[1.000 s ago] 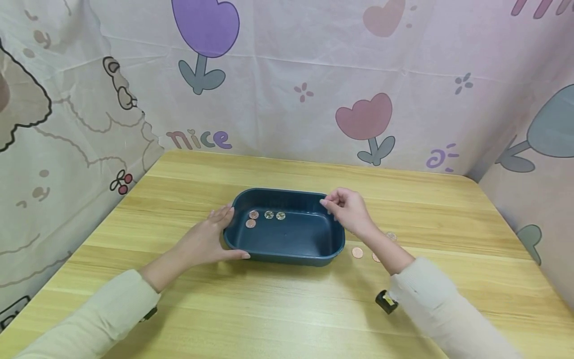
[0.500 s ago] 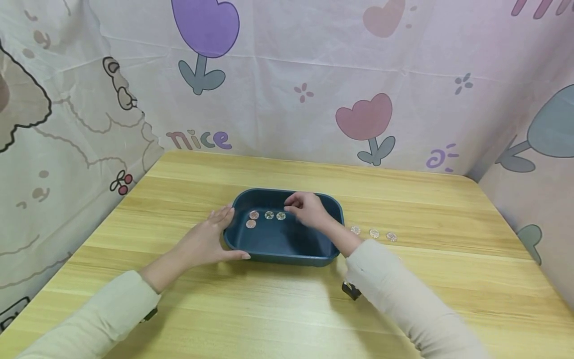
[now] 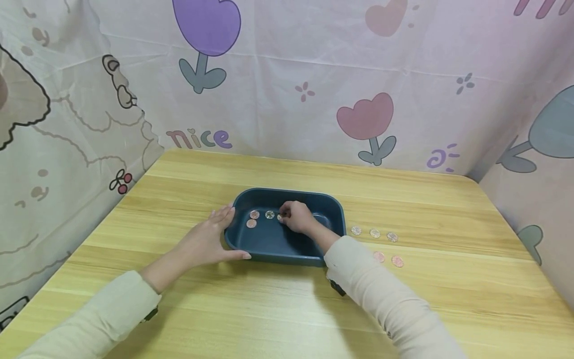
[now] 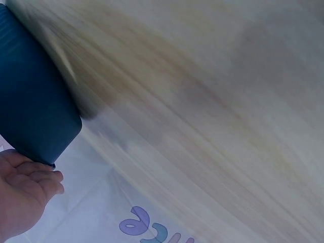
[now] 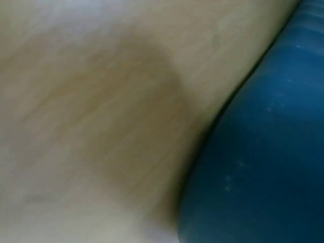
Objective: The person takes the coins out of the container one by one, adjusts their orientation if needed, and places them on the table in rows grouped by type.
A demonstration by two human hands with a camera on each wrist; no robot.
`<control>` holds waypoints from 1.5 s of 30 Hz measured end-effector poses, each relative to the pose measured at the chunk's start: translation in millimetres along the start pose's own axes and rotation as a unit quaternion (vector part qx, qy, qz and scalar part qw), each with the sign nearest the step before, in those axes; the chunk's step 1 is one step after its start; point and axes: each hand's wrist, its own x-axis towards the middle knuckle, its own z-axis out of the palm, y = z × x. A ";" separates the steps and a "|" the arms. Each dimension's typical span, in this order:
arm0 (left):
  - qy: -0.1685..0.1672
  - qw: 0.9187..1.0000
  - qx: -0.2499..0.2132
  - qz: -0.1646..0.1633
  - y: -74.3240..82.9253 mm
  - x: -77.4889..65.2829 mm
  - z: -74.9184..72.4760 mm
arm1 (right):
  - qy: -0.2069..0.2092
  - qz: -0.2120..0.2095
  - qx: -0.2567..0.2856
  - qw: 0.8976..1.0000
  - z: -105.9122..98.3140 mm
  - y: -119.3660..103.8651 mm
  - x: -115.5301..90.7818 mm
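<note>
A dark blue rectangular tray (image 3: 287,259) stands on the table. My left hand (image 3: 208,237) rests against its left end, thumb along the front rim and fingers at the left rim. In the left wrist view, that hand's fingers (image 4: 43,177) lie at the edge of the tray (image 4: 35,96). My right hand (image 3: 297,217) reaches inside the tray, finger and thumb pinching a gold-coloured coin (image 3: 279,217) at its floor. Left of it lie another gold coin (image 3: 269,215) and two copper-coloured coins (image 3: 254,214). The right wrist view shows the tray's outer wall (image 5: 258,162), no hand.
Right of the tray, three silver-coloured coins (image 3: 374,233) form a row on the wooden table (image 3: 251,314), with two copper coins (image 3: 397,261) nearer me, beside the right sleeve (image 3: 372,289). A patterned cloth (image 3: 287,114) hangs behind the table.
My right hand has moved left and down, from the tray's right rim to the gold coin inside. Coins on the table formerly behind the right arm now show. The left hand has stayed put.
</note>
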 end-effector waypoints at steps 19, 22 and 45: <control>-0.001 1.000 0.004 -0.007 1.0 -0.9 0.6 | 0.009 0.025 -0.027 0.999 -2.5 -0.6 -5.4; 0.001 1.000 0.006 -0.006 1.4 -0.9 0.8 | 0.019 0.024 -0.003 1.000 -6.3 -1.3 -9.6; 0.003 1.000 0.008 -0.011 3.0 -1.8 -1.0 | 0.043 0.028 0.149 0.988 -52.3 0.7 -57.1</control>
